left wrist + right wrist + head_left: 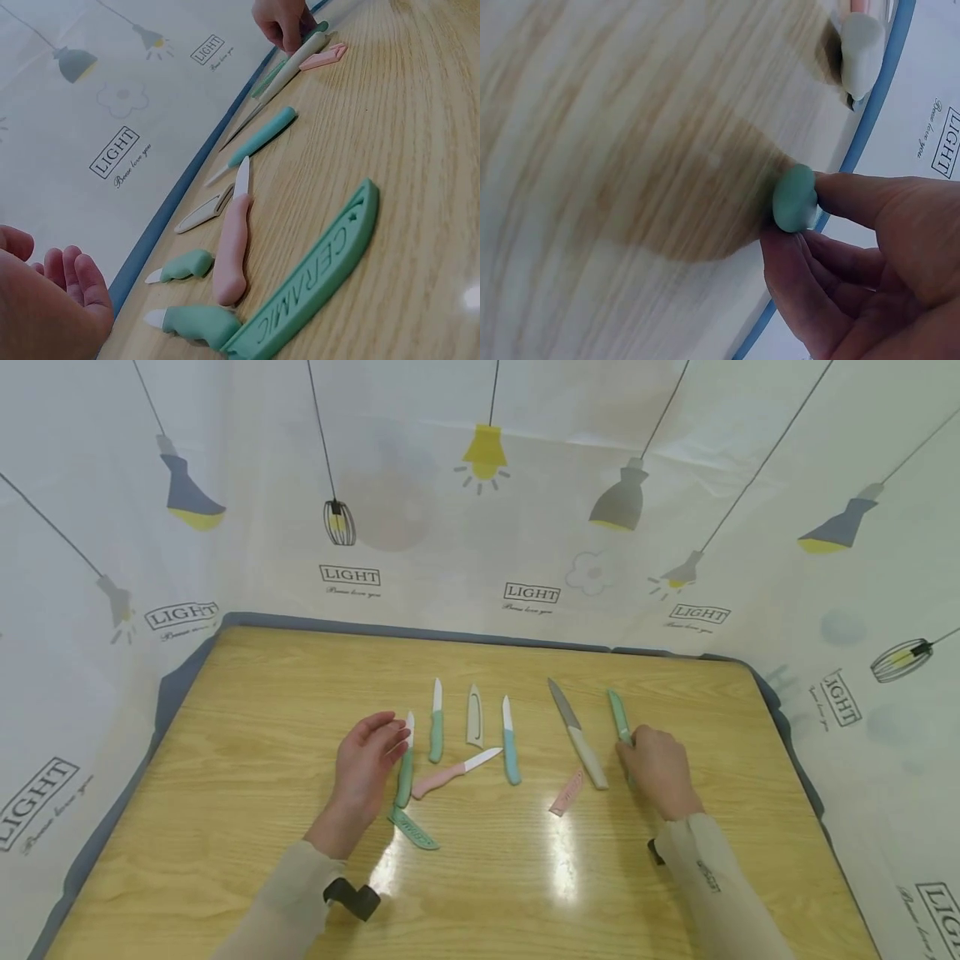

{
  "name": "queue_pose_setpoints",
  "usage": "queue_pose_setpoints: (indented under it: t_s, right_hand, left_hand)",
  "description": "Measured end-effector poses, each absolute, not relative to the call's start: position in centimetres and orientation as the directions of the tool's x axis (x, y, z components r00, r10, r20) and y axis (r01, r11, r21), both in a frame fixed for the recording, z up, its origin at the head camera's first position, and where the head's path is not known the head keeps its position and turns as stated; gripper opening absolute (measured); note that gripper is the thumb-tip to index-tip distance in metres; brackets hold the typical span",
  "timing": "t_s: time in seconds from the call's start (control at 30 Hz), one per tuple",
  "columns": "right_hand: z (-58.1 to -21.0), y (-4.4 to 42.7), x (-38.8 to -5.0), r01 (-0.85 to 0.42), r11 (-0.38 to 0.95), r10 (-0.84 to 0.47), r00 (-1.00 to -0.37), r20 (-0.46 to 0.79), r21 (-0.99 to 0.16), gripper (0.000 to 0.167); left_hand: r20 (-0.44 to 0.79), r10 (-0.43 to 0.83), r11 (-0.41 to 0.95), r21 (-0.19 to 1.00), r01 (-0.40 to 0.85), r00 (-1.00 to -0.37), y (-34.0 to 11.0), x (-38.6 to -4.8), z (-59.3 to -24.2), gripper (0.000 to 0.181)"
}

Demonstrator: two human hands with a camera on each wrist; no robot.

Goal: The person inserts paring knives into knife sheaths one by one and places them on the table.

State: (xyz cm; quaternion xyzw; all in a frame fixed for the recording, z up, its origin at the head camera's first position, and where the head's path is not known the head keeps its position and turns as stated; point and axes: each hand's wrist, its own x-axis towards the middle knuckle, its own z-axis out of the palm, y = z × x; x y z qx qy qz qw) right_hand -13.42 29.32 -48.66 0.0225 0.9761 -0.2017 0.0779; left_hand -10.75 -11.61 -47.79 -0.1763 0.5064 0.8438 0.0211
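My right hand pinches the handle of a green knife between thumb and fingers, at the right of the table. A green sheath seems to cover its blade. The round handle end shows in the right wrist view. My left hand, fingers loosely bent and holding nothing, hovers beside a green-handled knife with a white blade. Near it lie another green-handled knife, a pink-handled knife and a loose green sheath marked CERAMIC.
A blue-handled knife and a cream sheath lie mid-table. Further right are a large cream-handled knife with a grey blade and a pink sheath. A printed curtain surrounds the wooden table at the back and sides.
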Motion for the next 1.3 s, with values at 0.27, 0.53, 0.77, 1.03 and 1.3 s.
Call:
queue_pose_setpoints:
  t_s: [0.27, 0.53, 0.77, 1.03, 1.3]
  right_hand:
    - [-48.9, 30.0, -13.6, 0.118, 0.896, 0.024, -0.975, -0.219, -0.427, 0.044]
    - [-48.3, 30.0, -13.1, 0.116, 0.907, 0.032, -0.978, -0.208, -0.406, 0.055]
    - [-47.7, 29.5, -12.2, 0.067, 0.918, 0.027, -0.994, -0.108, -0.392, 0.054]
    - [-47.3, 29.1, -10.8, 0.021, 0.876, 0.009, -1.000, -0.026, -0.482, 0.049]
    - [-46.6, 28.4, -9.6, -0.033, 0.869, -0.015, -0.999, 0.041, -0.493, 0.045]
  left_hand:
    - [-0.298, -0.152, -0.495, 0.848, -0.188, -0.942, -12.6, -11.0, -47.4, 0.023]
    - [-0.276, -0.125, -0.428, 0.882, -0.199, -0.953, -12.5, -11.6, -46.9, 0.021]
    - [-0.224, 0.001, -0.202, 0.954, -0.220, -0.975, -10.4, -13.0, -45.8, 0.042]
    - [-0.167, 0.202, 0.292, 0.951, -0.104, -0.965, -6.8, -15.5, -45.4, 0.057]
    - [-0.175, 0.301, 0.579, 0.815, 0.033, -0.938, -4.3, -17.4, -45.9, 0.069]
